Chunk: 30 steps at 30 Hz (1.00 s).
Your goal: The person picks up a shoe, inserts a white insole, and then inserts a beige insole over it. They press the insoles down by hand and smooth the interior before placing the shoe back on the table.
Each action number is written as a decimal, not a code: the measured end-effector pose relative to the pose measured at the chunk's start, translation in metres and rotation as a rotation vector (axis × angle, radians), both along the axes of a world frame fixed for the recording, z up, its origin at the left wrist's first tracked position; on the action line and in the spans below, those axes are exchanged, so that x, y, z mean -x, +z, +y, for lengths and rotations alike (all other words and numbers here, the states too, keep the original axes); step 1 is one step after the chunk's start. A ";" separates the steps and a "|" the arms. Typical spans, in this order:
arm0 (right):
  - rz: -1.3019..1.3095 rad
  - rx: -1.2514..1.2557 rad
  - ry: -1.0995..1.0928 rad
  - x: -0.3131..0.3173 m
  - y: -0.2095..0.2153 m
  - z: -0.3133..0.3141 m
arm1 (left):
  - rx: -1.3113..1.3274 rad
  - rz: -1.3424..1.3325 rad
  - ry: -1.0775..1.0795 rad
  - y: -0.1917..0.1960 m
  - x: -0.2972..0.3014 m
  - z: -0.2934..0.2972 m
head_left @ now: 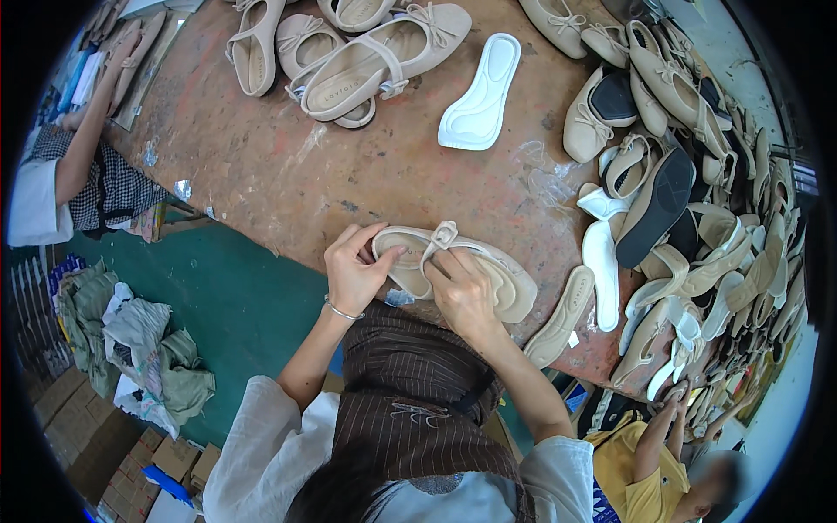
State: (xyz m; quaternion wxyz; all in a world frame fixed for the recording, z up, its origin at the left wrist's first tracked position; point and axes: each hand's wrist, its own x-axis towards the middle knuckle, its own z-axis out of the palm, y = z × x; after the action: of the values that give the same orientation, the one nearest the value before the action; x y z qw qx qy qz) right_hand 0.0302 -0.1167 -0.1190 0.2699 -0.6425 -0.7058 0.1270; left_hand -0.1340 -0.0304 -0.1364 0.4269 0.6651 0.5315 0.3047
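A beige strap shoe [415, 237] lies on its side edge at the table's near edge, sole toward me, its heel to the left. My left hand [356, 266] grips the heel, thumb inside on the footbed and fingers around the back. My right hand [462, 292] is bent over the shoe's middle near the strap, its fingertips reaching inside and partly hidden. Beneath my right hand another pale beige shoe part [514, 292] shows toward the right. A loose beige insole [562, 318] rests to the right, beside a white foam insole [600, 270].
Finished-looking beige strap shoes [349, 83] stand at the far left of the worn brown table [261, 174]. A white insole [481, 91] lies at the far middle. Many shoes [658, 200] are heaped along the right. Other people's arms [87, 139] reach in at left and lower right.
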 end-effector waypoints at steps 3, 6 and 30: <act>-0.054 -0.019 0.045 -0.004 -0.002 -0.002 | 0.065 -0.038 0.017 -0.007 0.001 0.002; -0.032 0.024 0.192 -0.013 0.000 0.001 | 0.103 -0.040 0.005 -0.010 0.004 0.010; 0.281 0.036 -0.776 -0.082 0.047 -0.002 | -0.299 0.427 -0.420 0.049 -0.038 -0.087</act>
State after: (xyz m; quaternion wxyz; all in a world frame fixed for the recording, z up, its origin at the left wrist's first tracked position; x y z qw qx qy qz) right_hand 0.1124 -0.1189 -0.0720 0.3803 -0.8419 -0.3651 0.1149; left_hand -0.0958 -0.1172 -0.0876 0.2571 0.8643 0.4096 0.1383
